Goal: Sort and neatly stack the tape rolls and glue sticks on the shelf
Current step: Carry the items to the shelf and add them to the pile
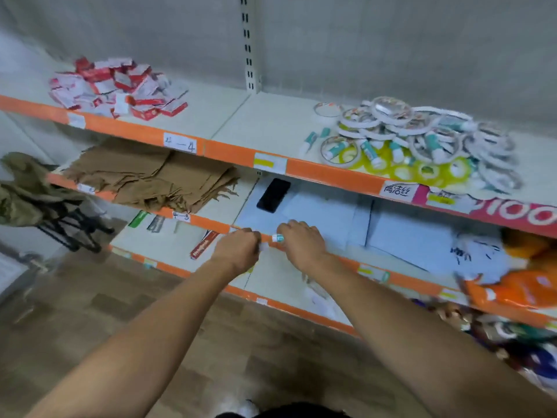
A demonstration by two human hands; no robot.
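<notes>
1. Head view puts a glue stick (278,237) in our right hand (303,242). The fingers curl round it, and its white, teal-banded end pokes out toward our left hand (238,250).
2. Our left hand pinches a small white piece (264,246) just beside that end; we cannot tell what it is.
3. Both hands hang in front of the orange edge of the middle shelf (211,223).
4. On the top shelf (271,128), at the right, lies the mixed pile (416,137): white tape rolls, yellow-green tape rolls (428,171) at the front, and glue sticks lying among and through them.
5. Well apart, at the left of that shelf, is a heap of red and white packets (117,86).
6. Behind our hands on the middle shelf are a black phone (273,195) on white papers (316,218), with brown paper sheets (150,176) to the left.
</notes>
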